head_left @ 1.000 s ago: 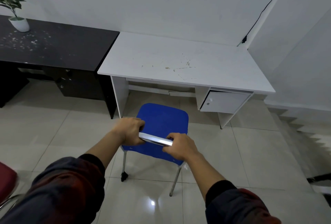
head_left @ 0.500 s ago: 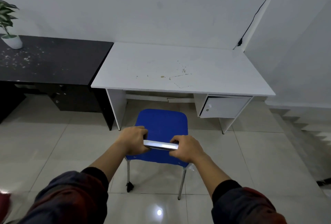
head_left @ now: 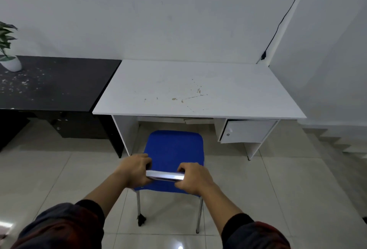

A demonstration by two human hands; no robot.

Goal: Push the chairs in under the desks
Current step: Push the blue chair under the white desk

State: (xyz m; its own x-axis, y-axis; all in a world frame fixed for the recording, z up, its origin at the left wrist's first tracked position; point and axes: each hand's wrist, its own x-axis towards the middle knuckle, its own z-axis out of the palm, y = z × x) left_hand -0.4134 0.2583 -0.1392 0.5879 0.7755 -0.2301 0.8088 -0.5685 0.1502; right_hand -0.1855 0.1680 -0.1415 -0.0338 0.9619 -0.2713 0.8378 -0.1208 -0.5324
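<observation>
A blue-seated chair (head_left: 174, 149) with chrome legs stands on the tiled floor in front of the white desk (head_left: 198, 89), facing its knee opening. Its front edge is just short of the desk's front edge. My left hand (head_left: 136, 170) and my right hand (head_left: 193, 178) both grip the chrome top bar (head_left: 164, 176) of the chair's back, one at each end. The chair's back legs show below my forearms; the front legs are hidden by the seat.
A black desk (head_left: 55, 83) adjoins the white one on the left, bearing a potted plant (head_left: 9, 49). The white desk has a small cabinet (head_left: 246, 131) under its right side. A wall juts out at right, with steps (head_left: 341, 141) beside it.
The chair has moved forward toward the white desk, and I have come closer with it. The red chair at the lower left has left the view.
</observation>
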